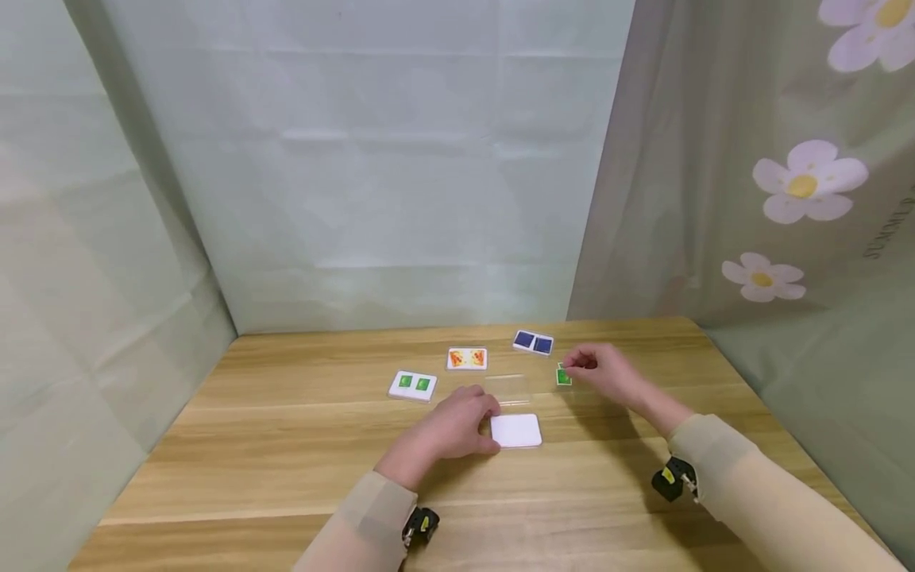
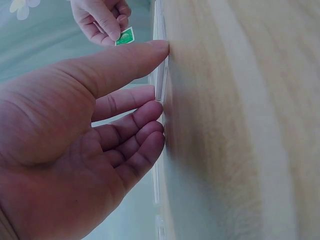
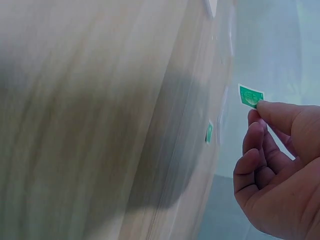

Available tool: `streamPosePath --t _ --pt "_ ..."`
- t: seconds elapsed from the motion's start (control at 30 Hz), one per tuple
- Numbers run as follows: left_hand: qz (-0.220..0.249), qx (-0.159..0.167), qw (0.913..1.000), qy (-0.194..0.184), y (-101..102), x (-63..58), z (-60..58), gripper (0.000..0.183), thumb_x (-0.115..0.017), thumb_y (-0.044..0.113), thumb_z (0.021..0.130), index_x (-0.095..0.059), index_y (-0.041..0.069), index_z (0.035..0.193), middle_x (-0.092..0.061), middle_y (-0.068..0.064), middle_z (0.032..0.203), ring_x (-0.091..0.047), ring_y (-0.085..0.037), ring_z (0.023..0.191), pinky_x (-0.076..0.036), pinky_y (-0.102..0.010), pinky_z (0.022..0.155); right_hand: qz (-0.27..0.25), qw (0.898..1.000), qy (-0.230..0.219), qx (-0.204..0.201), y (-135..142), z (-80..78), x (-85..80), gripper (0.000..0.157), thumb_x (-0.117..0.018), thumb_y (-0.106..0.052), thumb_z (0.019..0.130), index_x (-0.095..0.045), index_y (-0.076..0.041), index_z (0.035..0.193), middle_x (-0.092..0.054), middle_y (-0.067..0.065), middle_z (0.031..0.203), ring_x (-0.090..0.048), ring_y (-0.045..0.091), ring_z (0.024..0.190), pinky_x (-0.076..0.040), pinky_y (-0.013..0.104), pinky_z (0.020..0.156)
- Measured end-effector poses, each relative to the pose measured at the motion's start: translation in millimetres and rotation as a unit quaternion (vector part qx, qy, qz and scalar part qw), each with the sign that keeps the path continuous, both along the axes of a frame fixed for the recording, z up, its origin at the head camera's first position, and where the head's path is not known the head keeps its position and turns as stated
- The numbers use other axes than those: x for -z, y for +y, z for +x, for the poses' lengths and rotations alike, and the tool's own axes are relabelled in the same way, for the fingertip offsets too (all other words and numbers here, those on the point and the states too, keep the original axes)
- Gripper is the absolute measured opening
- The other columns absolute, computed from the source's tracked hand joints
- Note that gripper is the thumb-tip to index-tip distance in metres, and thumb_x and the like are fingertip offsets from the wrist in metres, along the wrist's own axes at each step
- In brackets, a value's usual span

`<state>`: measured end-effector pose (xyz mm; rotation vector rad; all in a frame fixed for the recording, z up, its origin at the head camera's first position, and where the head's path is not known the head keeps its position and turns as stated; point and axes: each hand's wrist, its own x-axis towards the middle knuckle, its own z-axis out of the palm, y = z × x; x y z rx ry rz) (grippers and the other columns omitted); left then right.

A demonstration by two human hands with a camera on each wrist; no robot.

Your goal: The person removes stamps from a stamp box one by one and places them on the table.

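In the head view my left hand (image 1: 457,421) holds the left side of a blank white card (image 1: 518,430) lying on the table. Its thumb and fingers are at the card's edge in the left wrist view. My right hand (image 1: 604,372) is raised beyond the card to the right. Between thumb and forefinger it pinches a small green stamp (image 3: 250,96) with a white border. A second green stamp (image 3: 209,132) lies on the table below that hand. Just behind the white card is a clear plastic cover (image 1: 507,389).
Behind the left hand lie a card with two green stamps (image 1: 412,384) and one with two orange pictures (image 1: 467,358). A card with two dark blue squares (image 1: 533,342) is farther back. Curtains (image 1: 400,175) stand around the wooden table (image 1: 272,445).
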<state>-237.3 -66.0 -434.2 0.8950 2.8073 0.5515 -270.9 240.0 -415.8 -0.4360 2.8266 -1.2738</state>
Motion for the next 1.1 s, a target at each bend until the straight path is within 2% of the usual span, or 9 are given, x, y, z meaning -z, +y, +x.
streamPosePath --t 0.37,0.53,0.83,1.1 --pt "0.001 -0.003 1.0000 -0.008 0.3 -0.6 0.9 0.049 -0.096 0.030 0.089 -0.076 0.010 0.129 -0.065 0.002 0.113 -0.053 -0.016 0.102 -0.053 -0.034 0.097 0.045 0.999 0.008 0.027 24.7 -9.6 -2.1 0.007 -0.074 -0.010 0.106 -0.077 -0.003 0.107 -0.074 0.009 0.103 -0.064 0.024 0.096 -0.054 0.038 0.082" --pt "0.000 -0.003 0.9999 -0.011 0.1 -1.8 2.0 0.049 -0.096 0.030 0.089 -0.076 0.010 0.129 -0.064 0.002 0.114 -0.053 -0.017 0.103 -0.052 -0.034 0.097 0.043 0.999 0.003 0.031 31.5 -14.5 -0.8 0.008 -0.074 -0.009 0.106 -0.077 -0.002 0.108 -0.074 0.010 0.105 -0.065 0.025 0.098 -0.055 0.040 0.086" --pt "-0.002 -0.004 0.9999 -0.014 -2.0 -1.2 3.8 0.048 -0.096 0.030 0.089 -0.076 0.011 0.129 -0.064 0.002 0.113 -0.053 -0.017 0.103 -0.052 -0.034 0.097 0.038 0.999 0.003 0.027 40.0 -20.7 2.9 0.007 -0.074 -0.007 0.106 -0.076 0.000 0.107 -0.074 0.011 0.103 -0.065 0.024 0.096 -0.054 0.034 0.082" --pt "0.001 -0.007 0.9999 -0.015 -3.3 -1.5 4.3 0.047 -0.096 0.030 0.089 -0.076 0.011 0.128 -0.062 0.004 0.111 -0.052 -0.017 0.102 -0.051 -0.033 0.095 0.054 0.998 0.014 0.025 43.5 -31.8 9.5 0.006 -0.075 -0.005 0.104 -0.076 0.001 0.103 -0.074 0.011 0.100 -0.062 0.022 0.093 -0.052 0.038 0.083"
